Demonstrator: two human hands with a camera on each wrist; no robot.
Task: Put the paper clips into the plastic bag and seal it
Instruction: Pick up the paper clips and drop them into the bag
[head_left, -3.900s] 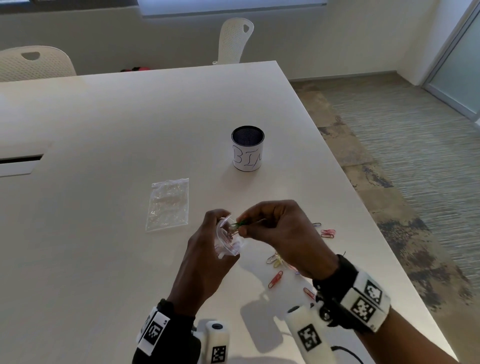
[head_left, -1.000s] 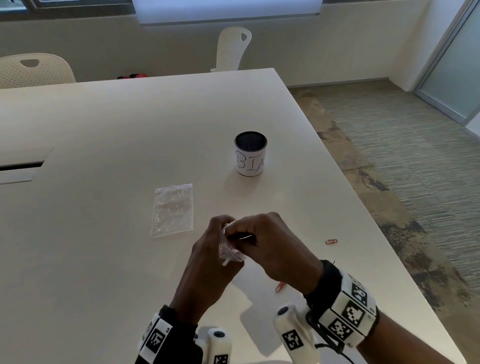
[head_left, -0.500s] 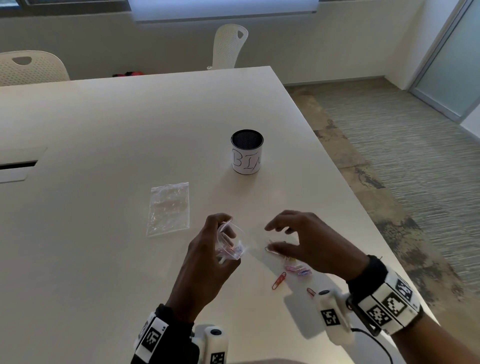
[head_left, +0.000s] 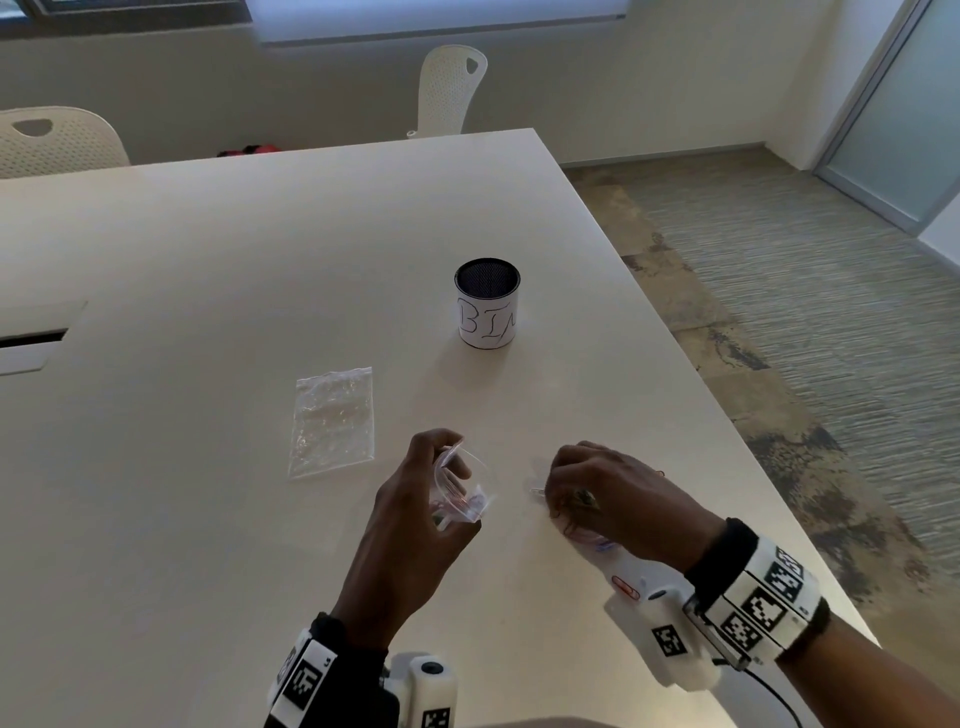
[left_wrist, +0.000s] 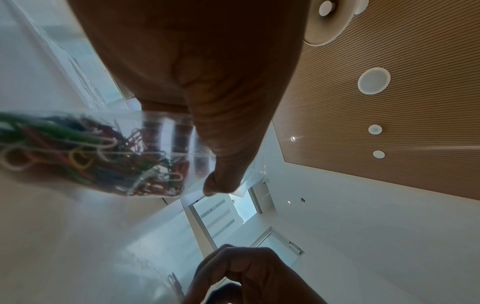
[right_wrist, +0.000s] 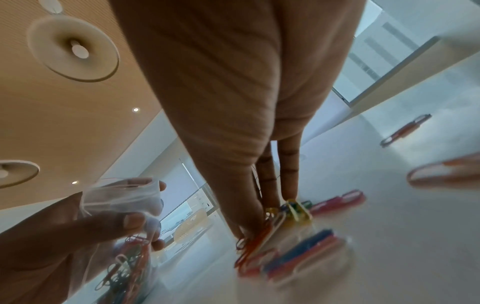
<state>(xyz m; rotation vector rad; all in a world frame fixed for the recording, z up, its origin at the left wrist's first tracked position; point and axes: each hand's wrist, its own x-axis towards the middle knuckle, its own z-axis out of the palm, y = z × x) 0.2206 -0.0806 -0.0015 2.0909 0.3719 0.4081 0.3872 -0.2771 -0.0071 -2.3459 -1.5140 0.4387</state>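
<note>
My left hand (head_left: 415, 525) grips the plastic bag (head_left: 460, 493) just above the tabletop (head_left: 208, 260), thumb and fingers curled round its open mouth; a tangle of coloured clips already fills its bottom. Just to its right, toward the tabletop's right edge, my right hand (head_left: 602, 499) is down on the loose paper clips (right_wrist: 285, 218), fingertips pinching a small bunch. The bag's mouth faces that hand, so the clips need only a short carry leftward. More clips lie scattered nearby.
</note>
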